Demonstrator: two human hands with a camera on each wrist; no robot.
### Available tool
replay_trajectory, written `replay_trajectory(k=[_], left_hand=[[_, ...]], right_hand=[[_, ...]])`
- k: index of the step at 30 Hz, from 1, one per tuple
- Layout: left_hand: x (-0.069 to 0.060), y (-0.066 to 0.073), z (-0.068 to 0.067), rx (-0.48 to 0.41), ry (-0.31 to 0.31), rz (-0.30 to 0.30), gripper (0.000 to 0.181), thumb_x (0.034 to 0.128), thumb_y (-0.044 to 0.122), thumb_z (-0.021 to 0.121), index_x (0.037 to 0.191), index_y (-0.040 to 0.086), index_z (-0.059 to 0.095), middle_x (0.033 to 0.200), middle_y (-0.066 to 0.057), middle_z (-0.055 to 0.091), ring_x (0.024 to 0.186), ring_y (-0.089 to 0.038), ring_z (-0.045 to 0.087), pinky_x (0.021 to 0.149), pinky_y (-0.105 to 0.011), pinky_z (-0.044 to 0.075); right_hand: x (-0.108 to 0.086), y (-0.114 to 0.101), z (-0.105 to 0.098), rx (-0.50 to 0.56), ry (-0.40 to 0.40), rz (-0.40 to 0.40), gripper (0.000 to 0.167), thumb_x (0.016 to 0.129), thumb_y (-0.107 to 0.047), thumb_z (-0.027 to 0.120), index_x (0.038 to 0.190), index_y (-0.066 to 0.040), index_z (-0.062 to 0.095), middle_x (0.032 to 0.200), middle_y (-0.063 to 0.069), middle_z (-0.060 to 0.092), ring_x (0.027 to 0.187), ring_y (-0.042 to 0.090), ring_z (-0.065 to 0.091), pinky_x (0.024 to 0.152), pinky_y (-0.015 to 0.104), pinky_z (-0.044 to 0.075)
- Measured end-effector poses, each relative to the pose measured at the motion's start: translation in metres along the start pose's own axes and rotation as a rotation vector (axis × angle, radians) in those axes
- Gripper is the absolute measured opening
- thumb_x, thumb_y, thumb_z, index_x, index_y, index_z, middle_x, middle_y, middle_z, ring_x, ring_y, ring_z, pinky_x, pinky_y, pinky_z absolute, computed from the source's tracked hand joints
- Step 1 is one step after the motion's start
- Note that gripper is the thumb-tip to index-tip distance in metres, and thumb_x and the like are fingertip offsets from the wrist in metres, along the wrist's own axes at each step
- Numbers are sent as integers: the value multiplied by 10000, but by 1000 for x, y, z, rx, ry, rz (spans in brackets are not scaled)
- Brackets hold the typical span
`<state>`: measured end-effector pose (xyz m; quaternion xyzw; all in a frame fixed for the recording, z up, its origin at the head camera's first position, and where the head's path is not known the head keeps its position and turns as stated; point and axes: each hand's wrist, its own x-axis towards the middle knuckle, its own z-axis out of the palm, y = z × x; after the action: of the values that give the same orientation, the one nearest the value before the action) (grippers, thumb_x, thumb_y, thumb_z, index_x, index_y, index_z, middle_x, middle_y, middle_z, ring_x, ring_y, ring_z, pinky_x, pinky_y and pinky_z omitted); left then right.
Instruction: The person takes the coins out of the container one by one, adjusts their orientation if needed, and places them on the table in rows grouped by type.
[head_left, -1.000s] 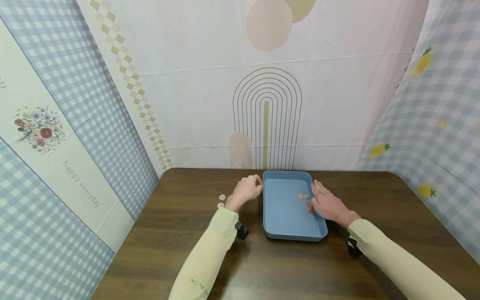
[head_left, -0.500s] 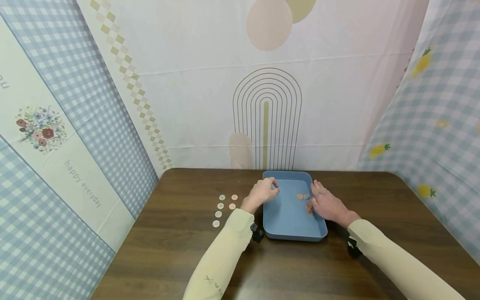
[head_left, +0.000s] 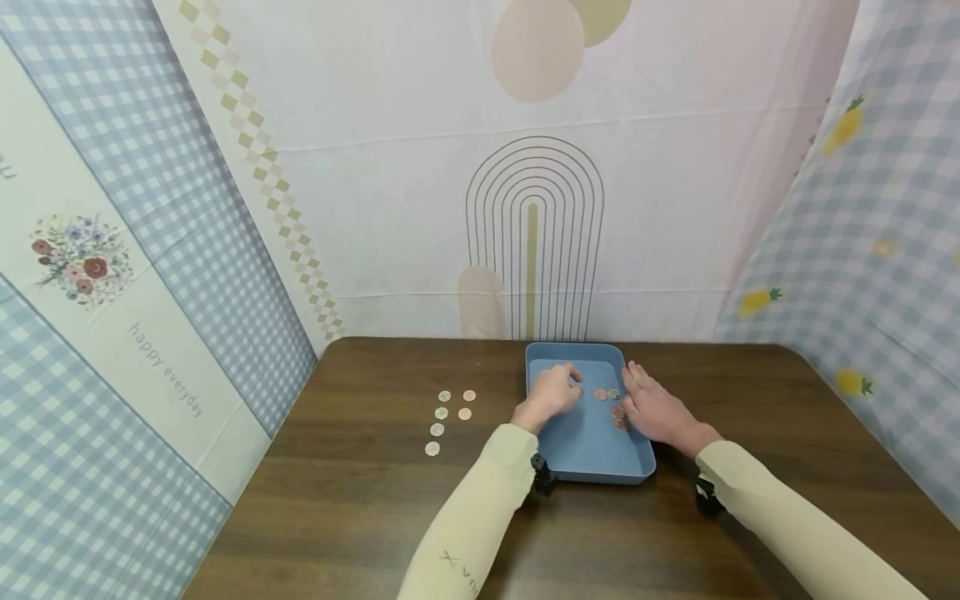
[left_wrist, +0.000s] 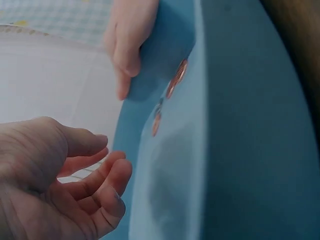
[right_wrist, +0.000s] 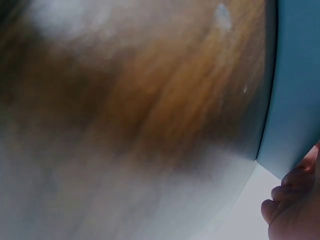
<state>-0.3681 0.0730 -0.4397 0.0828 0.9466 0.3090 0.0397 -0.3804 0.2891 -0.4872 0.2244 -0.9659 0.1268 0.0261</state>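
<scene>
A blue tray (head_left: 581,450) stands on the table. Over its inside is my left hand (head_left: 551,392), fingers loosely curled and parted from the thumb; the left wrist view shows nothing between them. Toward the tray's right side lie a copper coin (head_left: 601,394) touching a silver coin (head_left: 613,394), and a few overlapping copper coins (head_left: 619,417) nearer me. My right hand (head_left: 656,408) rests on the right rim with its fingers extended. Left of the tray, several silver coins (head_left: 437,430) form a column, and two copper coins (head_left: 468,396) stand beside it.
The brown wooden table (head_left: 360,517) ends at a white patterned cloth (head_left: 405,250) behind. Checked blue cloths hang at the left and the right. Each wrist carries a small black camera (head_left: 543,475).
My left hand has moved right, from the tray's left edge to over its inside. That uncovers the coins on the table. The right hand and the tray have kept still.
</scene>
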Motion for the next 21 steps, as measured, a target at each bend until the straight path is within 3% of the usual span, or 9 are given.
replay_trajectory(k=[5,10,16,21], left_hand=[[6,2,18,2,31,-22,247,944,203,622,1189,201,647,1040,-12,693,770,-117,554,687,-270,467],[5,3,31,-21,18,-48,284,912,171,626,1192,204,657,1145,-33,673,769,-148,507,648,-273,423],[4,7,35,-51,-6,-60,248,960,344,623,1170,218,659,1089,-28,679,763,-144,533,669,-286,440],[5,11,37,6,-15,-30,245,967,332,614,1182,224,662,1034,10,687,734,-119,546,646,-271,450]], right_hand=[[0,0,0,-4,-3,2,576,1032,-201,349,1478,145,235,1562,353,174,1450,495,199,1146,599,242],[-1,-4,1,3,-6,8,574,1035,-204,351,1481,139,236,1565,349,174,1451,493,198,1143,601,246],[-4,-7,1,3,-5,-4,574,1038,-208,350,1475,149,238,1558,363,173,1443,503,204,1131,606,262],[-8,-9,0,2,-1,0,564,1040,-199,351,1472,150,247,1556,362,180,1444,499,207,1135,599,262]])
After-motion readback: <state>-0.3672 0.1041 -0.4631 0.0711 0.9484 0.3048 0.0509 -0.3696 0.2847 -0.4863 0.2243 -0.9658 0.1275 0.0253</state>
